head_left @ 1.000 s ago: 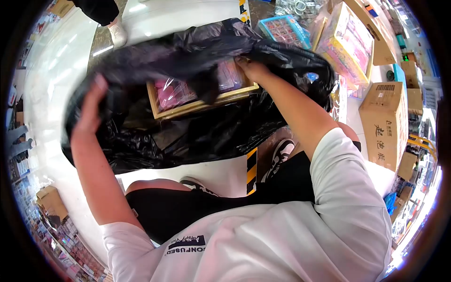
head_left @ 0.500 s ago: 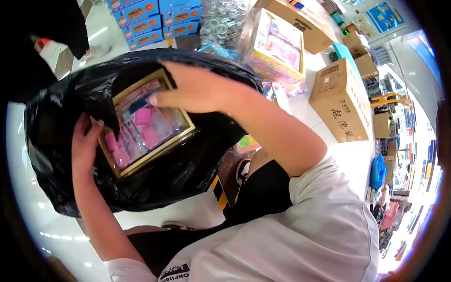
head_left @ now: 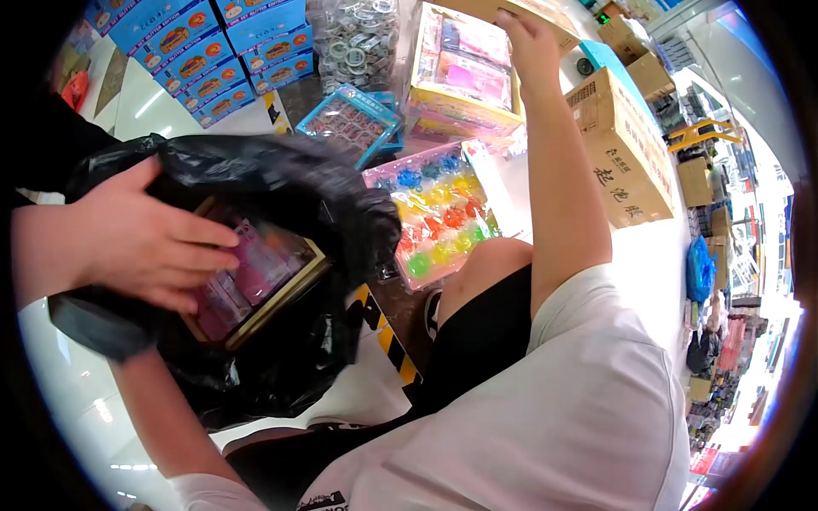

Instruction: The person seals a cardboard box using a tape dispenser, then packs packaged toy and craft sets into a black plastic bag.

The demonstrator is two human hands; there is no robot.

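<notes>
A black plastic bag (head_left: 281,375) has its mouth open on the left. Inside it lies a gold-edged display box (head_left: 256,281) of pink packaged items under clear film. Another person's hand (head_left: 170,243) reaches over the box from the left, fingers spread. My left forearm (head_left: 162,417) comes up to the bag's near-left side, where a dark fold hides my left hand. Stretched out to the far right, my right hand (head_left: 530,43) is at the edge of a stack of wrapped yellow display boxes (head_left: 464,106); its visible fingers are apart. I cannot tell whether it touches them.
A pink-edged tray of colourful toys (head_left: 439,209) lies by my knee, beyond it a blue-framed pack (head_left: 349,123). Clear-bagged tape-like rolls (head_left: 354,47) and blue cartons (head_left: 204,60) stand behind. A brown carton (head_left: 622,153) stands right, and yellow-black tape (head_left: 388,341) marks the floor.
My right hand has left the display box in the bag and swung right to the yellow boxes. Another person's hand has come in over the bag, whose opening has narrowed. My view has shifted.
</notes>
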